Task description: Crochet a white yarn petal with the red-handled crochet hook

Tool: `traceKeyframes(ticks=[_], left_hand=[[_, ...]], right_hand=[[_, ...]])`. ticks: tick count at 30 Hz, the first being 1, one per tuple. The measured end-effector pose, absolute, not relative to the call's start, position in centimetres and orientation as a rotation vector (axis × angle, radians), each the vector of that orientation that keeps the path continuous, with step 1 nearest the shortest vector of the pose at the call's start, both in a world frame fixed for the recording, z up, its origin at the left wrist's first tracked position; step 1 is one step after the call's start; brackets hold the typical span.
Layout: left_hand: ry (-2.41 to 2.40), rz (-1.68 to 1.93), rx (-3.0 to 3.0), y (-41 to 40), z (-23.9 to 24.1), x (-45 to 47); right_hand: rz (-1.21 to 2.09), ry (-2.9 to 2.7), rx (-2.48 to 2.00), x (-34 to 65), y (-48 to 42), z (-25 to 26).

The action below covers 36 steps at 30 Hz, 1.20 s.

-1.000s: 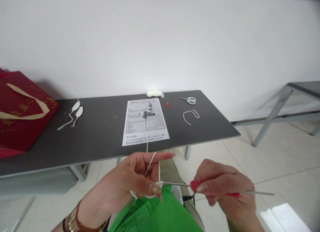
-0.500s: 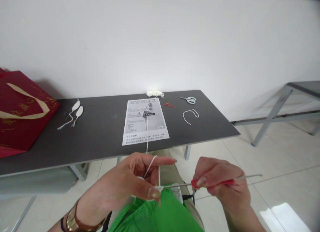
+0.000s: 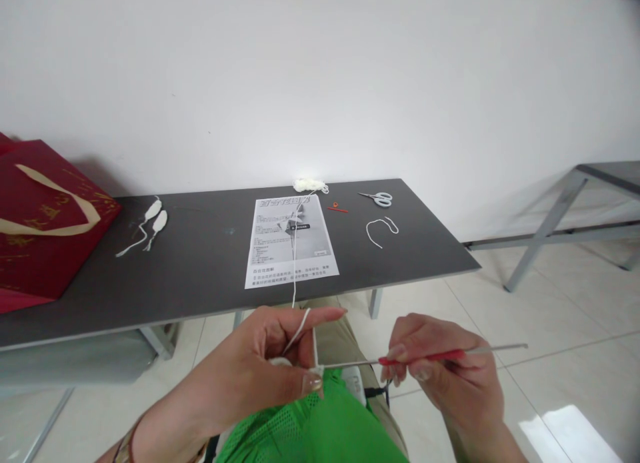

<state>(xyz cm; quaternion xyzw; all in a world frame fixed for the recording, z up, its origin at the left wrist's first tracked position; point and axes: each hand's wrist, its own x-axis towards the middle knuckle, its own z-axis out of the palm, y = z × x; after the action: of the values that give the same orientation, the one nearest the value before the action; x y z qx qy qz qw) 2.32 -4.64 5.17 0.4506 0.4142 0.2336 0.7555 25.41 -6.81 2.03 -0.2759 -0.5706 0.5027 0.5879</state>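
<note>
My left hand pinches a small white crochet piece between thumb and fingers, with white yarn looped over the forefinger. The yarn runs up across the table to a small white yarn ball at the far edge. My right hand grips a crochet hook with a red handle, whose metal tip points left into the crochet piece. Both hands are over my lap, in front of the dark table.
On the table lie a printed instruction sheet, white scissors, a loose yarn length, a small red item, two white crocheted pieces and a red gift bag at the left. Green mesh fabric covers my lap. Another table frame stands at the right.
My right hand has turned the hook so its handle end rose and levelled. My left hand shifted slightly, with the forefinger dropping a little.
</note>
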Motion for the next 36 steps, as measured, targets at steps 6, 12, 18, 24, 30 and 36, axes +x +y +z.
traceKeyframes(ticks=[6, 12, 18, 24, 30, 36], left_hand=[[0.912, 0.492, 1.021, -4.4, 5.6, 2.3], [0.811, 0.459, 0.934, -4.3, 4.7, 2.0], [0.708, 0.444, 0.805, -4.1, 4.3, 1.7], [0.745, 0.476, 0.781, -4.3, 3.4, 1.5], [0.784, 0.563, 0.786, -4.8, 3.3, 1.5], [0.855, 0.536, 0.823, -5.1, 4.0, 1.7]], right_hand=[[1.252, -1.289, -0.672, 25.6, -7.1, 1.9], [1.210, -1.344, -0.675, 25.7, -6.8, 2.2], [1.187, -1.329, -0.655, 26.4, -5.9, 2.4], [1.187, -1.270, -0.641, 25.8, -6.7, 2.3], [1.126, -1.280, -0.704, 25.0, -7.8, 2.3], [1.086, -1.317, -0.693, 24.9, -7.9, 2.5]])
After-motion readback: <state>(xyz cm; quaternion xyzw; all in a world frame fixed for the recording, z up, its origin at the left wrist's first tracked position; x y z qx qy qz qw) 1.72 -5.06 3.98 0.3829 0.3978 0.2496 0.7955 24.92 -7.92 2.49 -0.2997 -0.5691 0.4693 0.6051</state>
